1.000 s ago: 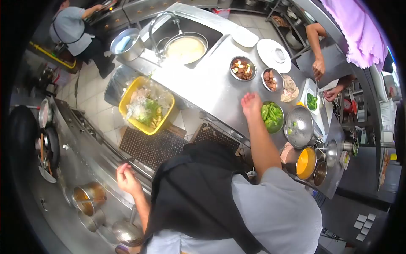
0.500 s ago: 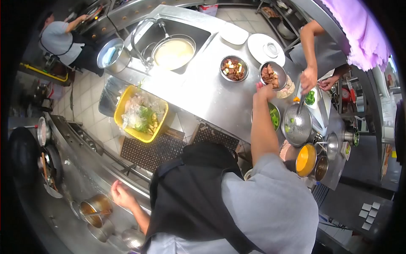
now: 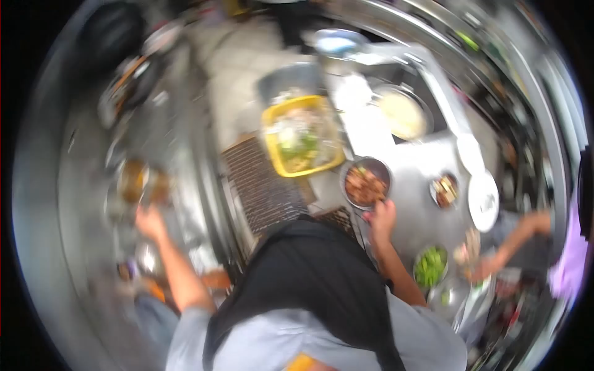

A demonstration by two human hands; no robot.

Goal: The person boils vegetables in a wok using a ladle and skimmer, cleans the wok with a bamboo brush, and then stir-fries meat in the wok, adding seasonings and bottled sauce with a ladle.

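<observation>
My right hand (image 3: 382,219) is closed on the near rim of a metal bowl (image 3: 346,195) with chunks of brown meat (image 3: 365,185) in it. This bowl is up near the left edge of the steel worktable, beside the yellow bin. On the other side, my left hand (image 3: 150,222) reaches over the stove counter to a small pot (image 3: 131,179) of brownish liquid. A pale handle, probably a ladle's, runs from the pot toward the fingers. Motion blur hides whether they grip it.
The yellow bin (image 3: 303,169) of food scraps stands on the floor ahead. On the steel worktable (image 3: 405,210) are a second meat bowl (image 3: 444,190), a bowl of green vegetables (image 3: 431,266) and white lids (image 3: 483,201). Another person's arm (image 3: 523,238) reaches in from the right.
My view has turned toward the stove side. My right hand has carried the meat bowl from the table's far side to its near edge. My left hand has come to the pot.
</observation>
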